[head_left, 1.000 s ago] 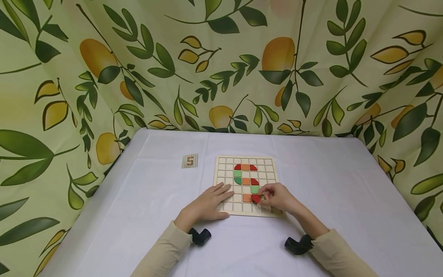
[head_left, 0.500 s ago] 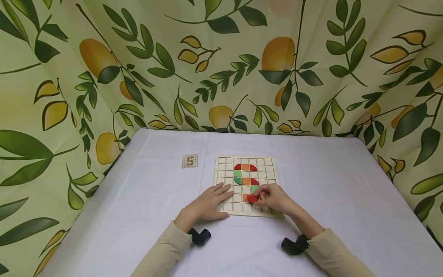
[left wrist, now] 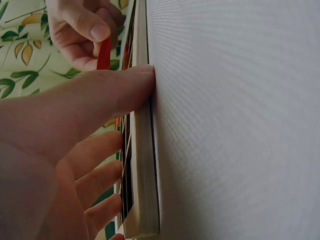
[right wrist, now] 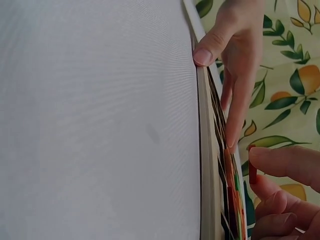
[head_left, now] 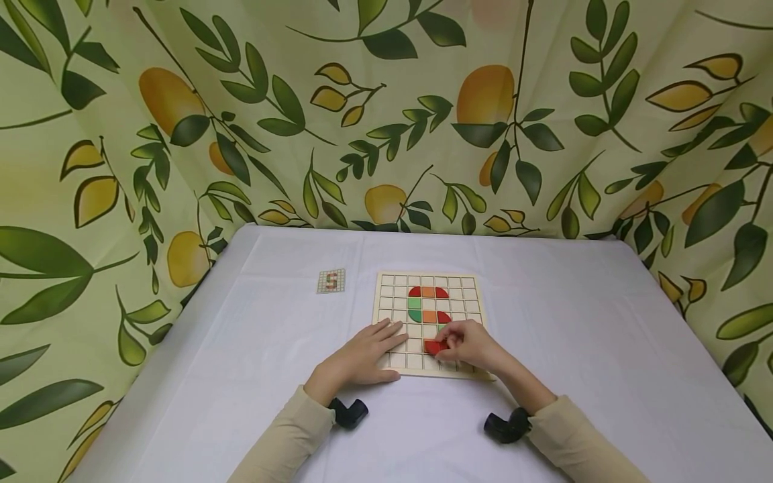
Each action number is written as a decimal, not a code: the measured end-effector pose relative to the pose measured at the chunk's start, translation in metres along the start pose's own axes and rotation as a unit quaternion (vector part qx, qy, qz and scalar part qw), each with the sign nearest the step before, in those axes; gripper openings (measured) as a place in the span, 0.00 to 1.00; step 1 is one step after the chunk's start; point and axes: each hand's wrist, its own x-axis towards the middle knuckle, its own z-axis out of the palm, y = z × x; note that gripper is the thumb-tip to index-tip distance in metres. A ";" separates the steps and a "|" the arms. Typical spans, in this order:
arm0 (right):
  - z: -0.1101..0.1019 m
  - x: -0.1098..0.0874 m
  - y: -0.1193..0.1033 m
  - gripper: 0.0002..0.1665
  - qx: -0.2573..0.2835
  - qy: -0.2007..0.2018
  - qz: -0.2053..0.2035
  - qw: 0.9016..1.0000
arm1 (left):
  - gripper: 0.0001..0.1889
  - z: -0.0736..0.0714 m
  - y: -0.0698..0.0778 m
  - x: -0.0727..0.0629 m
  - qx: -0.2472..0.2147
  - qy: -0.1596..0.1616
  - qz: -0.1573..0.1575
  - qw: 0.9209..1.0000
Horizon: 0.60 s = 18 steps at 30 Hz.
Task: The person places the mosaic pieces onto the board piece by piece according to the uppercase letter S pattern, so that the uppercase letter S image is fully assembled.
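Observation:
A wooden grid board [head_left: 395, 302] lies on the table with red, orange and green tiles set in it in a curving shape. My left hand [head_left: 365, 352] rests on its near left corner, fingers straight, thumb on the front edge. Between the fingertips of my right hand [head_left: 474, 345] I pinch a red tile with a rounded edge [head_left: 433, 347]. The right wrist view shows that red tile [right wrist: 252, 165] edge-on, held just off the board. Beneath it, the orange tile of that row is mostly hidden. A light green tile [head_left: 442, 328] is partly covered by my fingers.
A small pattern card [head_left: 331, 280] with a similar coloured shape lies left of the board. White cloth [head_left: 272, 322] covers the table. A leaf-and-fruit patterned curtain [head_left: 386, 134] hangs behind. Black curved pieces [head_left: 350, 413] sit at both wrists.
My right hand has slid left with the red tile, from the cell right of the orange tile to over the orange tile. The left hand has stayed still.

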 end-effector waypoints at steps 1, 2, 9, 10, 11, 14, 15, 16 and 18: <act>0.000 0.000 0.000 0.14 0.001 -0.001 -0.002 1.000 | 0.36 0.000 0.000 0.000 0.000 0.000 0.001 1.000; 0.001 0.001 0.000 0.14 0.001 -0.001 -0.005 1.000 | 0.36 -0.001 0.000 -0.001 0.001 0.001 0.003 1.000; 0.004 0.006 0.001 0.14 -0.006 -0.005 -0.020 1.000 | 0.36 -0.002 0.001 -0.001 -0.008 0.000 0.005 1.000; 0.004 0.007 0.001 0.14 -0.006 -0.007 -0.023 1.000 | 0.36 -0.002 0.001 -0.001 -0.008 0.000 0.005 1.000; 0.005 0.007 0.000 0.14 -0.005 -0.007 -0.026 1.000 | 0.36 -0.002 0.001 -0.001 -0.008 0.000 0.005 1.000; 0.005 0.009 -0.001 0.14 -0.002 -0.009 -0.031 0.999 | 0.36 -0.002 0.001 -0.001 -0.006 -0.001 0.004 1.000; 0.005 0.010 -0.002 0.14 -0.001 -0.010 -0.031 0.999 | 0.36 -0.001 0.001 -0.001 -0.005 -0.002 0.003 1.000; 0.005 0.010 -0.002 0.14 -0.001 -0.010 -0.032 0.999 | 0.36 -0.001 0.000 -0.001 -0.004 -0.002 0.003 1.000; 0.006 0.012 -0.003 0.13 0.000 -0.011 -0.031 0.999 | 0.36 -0.001 0.000 0.000 -0.003 -0.003 0.002 1.000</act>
